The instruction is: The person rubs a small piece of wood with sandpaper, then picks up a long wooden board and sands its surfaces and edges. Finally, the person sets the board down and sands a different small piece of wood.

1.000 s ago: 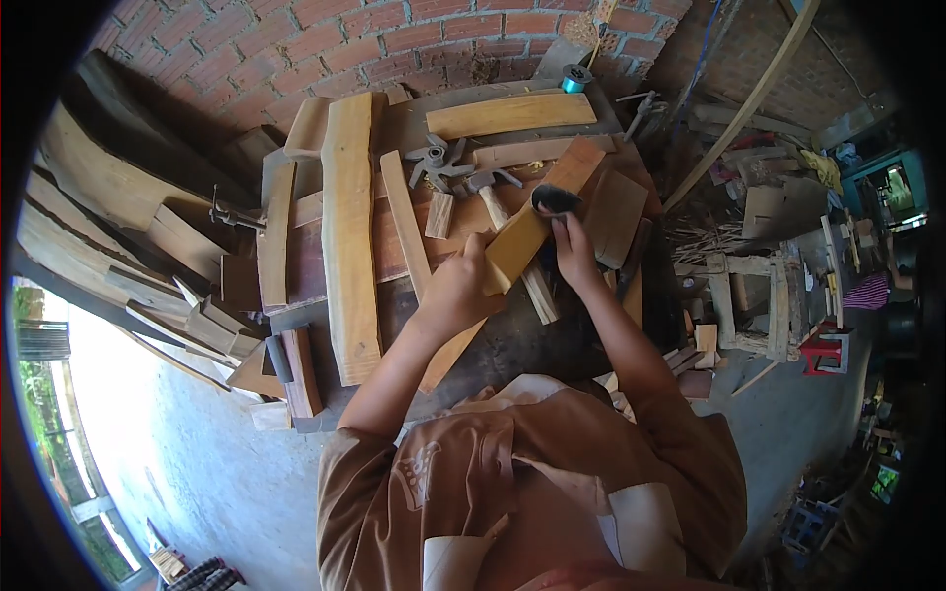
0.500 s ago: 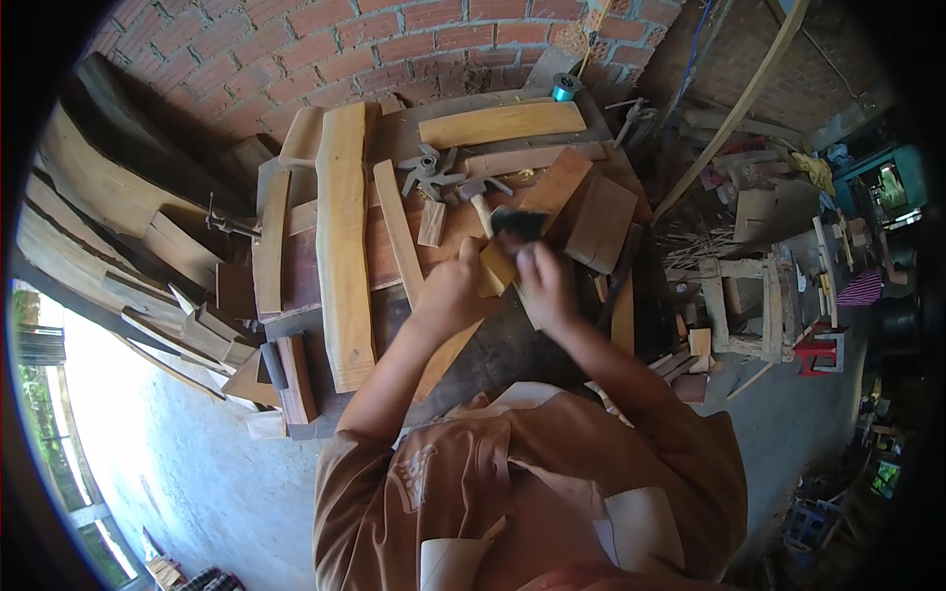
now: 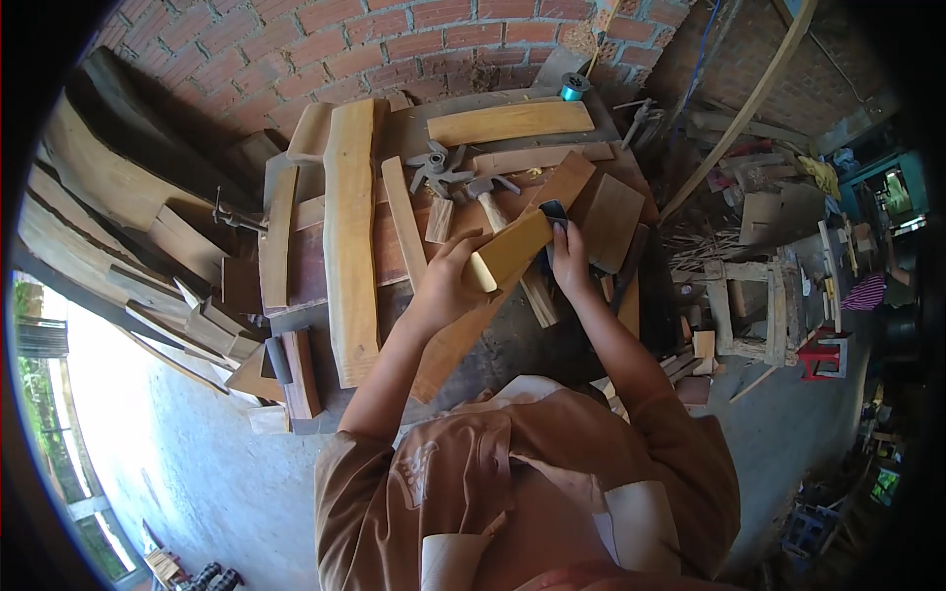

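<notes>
My left hand [image 3: 448, 286] is closed around the near end of a smooth yellow wooden block [image 3: 514, 246], held tilted above the bench. At the block's far end, my right hand [image 3: 570, 258] pinches a dark, bent sheet [image 3: 554, 210] that looks like sandpaper; it lies against that end. Below the block rests a hammer [image 3: 490, 202], its wooden handle partly hidden by the block. Just left of the hammer are a short wood piece [image 3: 439, 221] and a metal star-shaped part [image 3: 436, 167].
Several boards cover the workbench [image 3: 493, 340], among them a long pale plank [image 3: 351, 236] and a board [image 3: 507, 122] at the back. A teal spool [image 3: 574, 87] stands near the brick wall [image 3: 424, 39]. Curved slabs [image 3: 108, 167] lean at left; a wooden frame [image 3: 749, 305] stands right.
The block has swung so its far end points up and right. My right hand and the dark sheet, blurred before, have moved right and now show sharply. The hammer is more exposed.
</notes>
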The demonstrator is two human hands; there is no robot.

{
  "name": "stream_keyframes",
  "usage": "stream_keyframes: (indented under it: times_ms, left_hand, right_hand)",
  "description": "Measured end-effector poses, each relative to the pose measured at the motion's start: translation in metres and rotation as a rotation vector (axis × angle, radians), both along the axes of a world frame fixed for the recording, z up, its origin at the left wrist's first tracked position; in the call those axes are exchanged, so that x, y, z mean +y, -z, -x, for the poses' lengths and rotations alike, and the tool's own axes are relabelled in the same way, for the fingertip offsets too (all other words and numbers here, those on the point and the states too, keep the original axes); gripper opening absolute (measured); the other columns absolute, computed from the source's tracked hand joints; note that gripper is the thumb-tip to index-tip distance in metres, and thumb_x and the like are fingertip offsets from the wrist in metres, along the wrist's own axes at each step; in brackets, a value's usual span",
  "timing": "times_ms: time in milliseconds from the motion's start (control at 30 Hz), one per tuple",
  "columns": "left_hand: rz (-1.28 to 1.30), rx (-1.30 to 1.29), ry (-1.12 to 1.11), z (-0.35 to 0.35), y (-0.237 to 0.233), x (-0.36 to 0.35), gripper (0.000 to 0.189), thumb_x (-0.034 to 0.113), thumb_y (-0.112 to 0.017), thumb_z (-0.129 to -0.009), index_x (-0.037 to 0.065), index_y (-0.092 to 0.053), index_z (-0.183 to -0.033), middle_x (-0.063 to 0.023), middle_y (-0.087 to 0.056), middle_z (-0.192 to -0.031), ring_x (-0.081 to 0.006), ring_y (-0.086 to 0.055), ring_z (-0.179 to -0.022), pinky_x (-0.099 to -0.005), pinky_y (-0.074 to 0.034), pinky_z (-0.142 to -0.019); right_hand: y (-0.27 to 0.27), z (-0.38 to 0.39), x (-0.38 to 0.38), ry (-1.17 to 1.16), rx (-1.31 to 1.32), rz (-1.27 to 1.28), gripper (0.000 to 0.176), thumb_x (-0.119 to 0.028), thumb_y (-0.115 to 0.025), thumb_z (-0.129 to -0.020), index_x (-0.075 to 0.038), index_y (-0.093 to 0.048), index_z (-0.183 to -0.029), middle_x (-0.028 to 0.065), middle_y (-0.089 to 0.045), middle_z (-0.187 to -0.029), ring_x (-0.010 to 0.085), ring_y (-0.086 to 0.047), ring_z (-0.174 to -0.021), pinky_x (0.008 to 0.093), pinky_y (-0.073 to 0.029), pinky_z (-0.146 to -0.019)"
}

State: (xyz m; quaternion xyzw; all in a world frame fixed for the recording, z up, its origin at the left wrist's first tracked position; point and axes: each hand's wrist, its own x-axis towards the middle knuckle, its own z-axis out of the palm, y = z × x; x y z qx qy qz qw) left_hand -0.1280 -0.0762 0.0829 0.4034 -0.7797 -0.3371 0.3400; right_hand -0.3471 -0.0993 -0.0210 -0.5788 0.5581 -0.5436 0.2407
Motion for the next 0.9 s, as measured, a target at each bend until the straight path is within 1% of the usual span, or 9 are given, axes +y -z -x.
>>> stream_keyframes:
  times_ms: [133, 233, 367, 467, 533, 633, 733, 833, 900]
  left_hand:
    - [0.025, 0.020, -0.071, 0.003, 0.001, 0.003, 0.080, 0.012, -0.079, -0.051, 0.000, -0.039, -0.118, -0.0160, -0.045, -0.114, -0.0299, -0.046, -0.107, -0.0354, -0.040, -0.087]
    - [-0.003, 0.043, -0.364, 0.008, 0.016, 0.004, 0.095, 0.032, -0.081, -0.049, 0.000, -0.032, -0.123, -0.0205, -0.032, -0.121, -0.0343, -0.037, -0.112, -0.0381, -0.036, -0.093]
    - [0.150, 0.028, -0.353, 0.010, 0.018, 0.007, 0.095, 0.041, -0.077, -0.055, -0.002, -0.029, -0.125, -0.0214, -0.038, -0.117, -0.0340, -0.040, -0.108, -0.0416, -0.035, -0.091]
    - [0.086, 0.018, -0.399, 0.016, 0.015, 0.008, 0.091, 0.030, -0.075, -0.061, -0.001, -0.022, -0.129, -0.0223, -0.041, -0.113, -0.0339, -0.044, -0.104, -0.0403, -0.038, -0.086]
    - [0.059, -0.036, -0.410, 0.017, 0.016, 0.011, 0.100, 0.023, -0.072, -0.063, -0.003, -0.004, -0.132, -0.0231, -0.045, -0.105, -0.0335, -0.048, -0.098, -0.0393, -0.041, -0.082]
    - [0.202, -0.048, -0.332, 0.025, 0.009, 0.013, 0.117, 0.020, -0.073, -0.060, -0.007, 0.018, -0.128, -0.0227, -0.050, -0.096, -0.0323, -0.053, -0.086, -0.0376, -0.044, -0.076]
    - [0.169, -0.024, -0.314, 0.031, 0.007, 0.012, 0.117, 0.022, -0.075, -0.056, -0.012, 0.011, -0.128, -0.0264, -0.043, -0.103, -0.0351, -0.047, -0.091, -0.0384, -0.040, -0.082]
    - [0.225, -0.025, -0.255, 0.032, 0.010, 0.006, 0.118, 0.023, -0.076, -0.054, -0.013, 0.010, -0.128, -0.0270, -0.043, -0.105, -0.0365, -0.047, -0.092, -0.0391, -0.040, -0.083]
    - [0.150, -0.033, -0.220, 0.031, 0.003, 0.009, 0.118, 0.022, -0.076, -0.054, -0.012, 0.009, -0.128, -0.0257, -0.043, -0.105, -0.0377, -0.045, -0.093, -0.0402, -0.040, -0.083]
  right_hand:
    - [-0.008, -0.003, 0.005, 0.041, 0.040, -0.083, 0.017, -0.013, -0.043, -0.088, 0.003, -0.048, -0.086, 0.0200, -0.054, -0.074, 0.0332, -0.054, -0.069, 0.0337, -0.042, -0.063]
    - [-0.013, -0.006, 0.011, 0.092, 0.124, -0.077, 0.016, -0.013, -0.045, -0.087, 0.003, -0.047, -0.084, 0.0221, -0.054, -0.074, 0.0370, -0.054, -0.070, 0.0354, -0.042, -0.061]
    - [-0.016, -0.011, 0.014, 0.127, 0.149, -0.088, 0.016, -0.013, -0.047, -0.087, 0.002, -0.046, -0.081, 0.0255, -0.052, -0.075, 0.0417, -0.052, -0.073, 0.0389, -0.041, -0.059]
    - [-0.016, -0.010, 0.016, 0.132, 0.183, -0.068, 0.013, -0.011, -0.048, -0.085, 0.001, -0.047, -0.081, 0.0242, -0.053, -0.076, 0.0398, -0.054, -0.075, 0.0386, -0.042, -0.060]
    - [-0.028, -0.011, 0.018, 0.134, 0.215, -0.045, 0.011, -0.010, -0.049, -0.084, 0.001, -0.048, -0.081, 0.0225, -0.055, -0.079, 0.0378, -0.055, -0.077, 0.0376, -0.044, -0.062]
    - [-0.057, -0.016, 0.021, 0.030, 0.271, 0.342, 0.006, -0.006, -0.051, -0.082, 0.000, -0.051, -0.081, 0.0168, -0.060, -0.088, 0.0324, -0.059, -0.081, 0.0340, -0.046, -0.067]
    - [-0.083, -0.034, 0.042, -0.117, 0.203, 0.148, 0.003, -0.002, -0.054, -0.078, -0.001, -0.053, -0.081, 0.0119, -0.061, -0.097, 0.0277, -0.060, -0.084, 0.0318, -0.046, -0.073]
    - [-0.104, -0.044, 0.056, -0.345, 0.107, 0.195, 0.006, -0.001, -0.055, -0.076, -0.002, -0.053, -0.081, 0.0109, -0.062, -0.095, 0.0272, -0.059, -0.086, 0.0321, -0.046, -0.073]
    - [-0.103, -0.037, 0.050, -0.354, 0.338, 0.412, 0.009, 0.000, -0.056, -0.074, -0.003, -0.053, -0.082, 0.0098, -0.062, -0.094, 0.0261, -0.058, -0.088, 0.0314, -0.045, -0.074]
